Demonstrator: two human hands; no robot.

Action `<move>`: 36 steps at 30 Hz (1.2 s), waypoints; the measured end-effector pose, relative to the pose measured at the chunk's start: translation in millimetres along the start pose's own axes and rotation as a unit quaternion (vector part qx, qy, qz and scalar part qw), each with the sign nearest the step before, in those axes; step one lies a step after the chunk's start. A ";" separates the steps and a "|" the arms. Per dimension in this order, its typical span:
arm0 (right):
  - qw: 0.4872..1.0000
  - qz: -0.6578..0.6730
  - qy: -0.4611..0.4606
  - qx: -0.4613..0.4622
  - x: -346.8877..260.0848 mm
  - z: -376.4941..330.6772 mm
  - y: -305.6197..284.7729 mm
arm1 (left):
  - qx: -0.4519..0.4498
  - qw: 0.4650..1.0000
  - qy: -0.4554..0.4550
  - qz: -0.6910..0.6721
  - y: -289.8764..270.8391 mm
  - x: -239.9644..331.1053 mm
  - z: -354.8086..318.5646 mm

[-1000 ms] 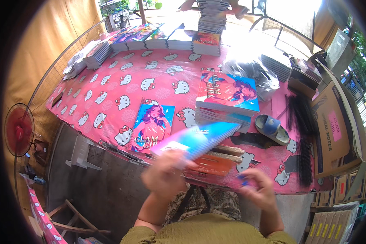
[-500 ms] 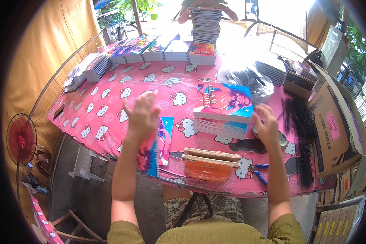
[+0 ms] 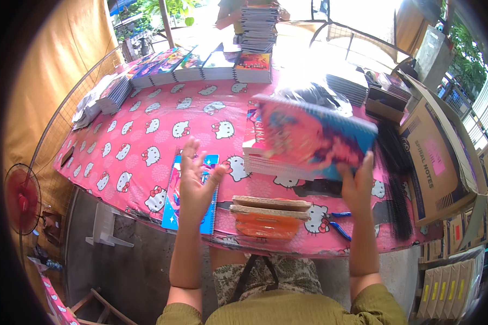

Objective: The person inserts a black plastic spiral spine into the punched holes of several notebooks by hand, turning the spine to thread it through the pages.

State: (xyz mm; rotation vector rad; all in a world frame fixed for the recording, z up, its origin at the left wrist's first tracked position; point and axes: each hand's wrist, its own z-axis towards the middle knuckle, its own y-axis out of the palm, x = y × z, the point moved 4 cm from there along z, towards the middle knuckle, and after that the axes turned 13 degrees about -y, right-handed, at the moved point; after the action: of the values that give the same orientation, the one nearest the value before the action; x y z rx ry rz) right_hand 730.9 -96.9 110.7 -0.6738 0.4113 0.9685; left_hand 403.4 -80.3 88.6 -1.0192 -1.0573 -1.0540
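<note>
My right hand (image 3: 357, 181) grips a spiral notebook (image 3: 314, 135) by its lower right corner. The notebook has a pink and blue cover, is tilted, and is blurred by motion. It hangs over a stack of similar notebooks (image 3: 271, 163), hiding most of the stack's top. My left hand (image 3: 196, 181) is open, fingers spread, above a blue and pink notebook (image 3: 173, 208) lying flat near the table's front edge. That hand and forearm cover part of the notebook; whether the hand touches it I cannot tell.
An orange block with wooden boards (image 3: 268, 219) and blue-handled pliers (image 3: 340, 230) lie at the front. Black spiral coils (image 3: 401, 211) and a cardboard box (image 3: 444, 157) are at right. Notebook rows (image 3: 190, 70) line the pink table's far side, where another person (image 3: 228, 16) stands behind a tall stack.
My right hand has taken a notebook off the stack and raised it. My left hand has drawn nearer to me, and the notebook under it now lies flat. The view has shifted slightly.
</note>
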 end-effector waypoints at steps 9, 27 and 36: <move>0.988 0.035 -0.024 -0.151 19.9 -107.6 11.8 | -0.188 0.982 -0.021 -0.009 29.1 52.9 -49.4; 0.777 -0.525 0.305 -0.166 181.1 -65.9 -165.9 | -0.148 0.912 0.262 0.280 120.1 58.9 -72.8; 0.986 -0.121 -0.067 -0.092 23.7 -49.1 -78.7 | -0.145 0.929 0.246 0.235 117.3 65.7 -73.9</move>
State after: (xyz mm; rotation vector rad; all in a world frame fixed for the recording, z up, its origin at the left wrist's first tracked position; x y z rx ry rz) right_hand 809.2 -146.8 87.4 -0.8001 0.1173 0.8199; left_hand 540.0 -140.4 124.0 -1.0920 -0.2297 -1.0030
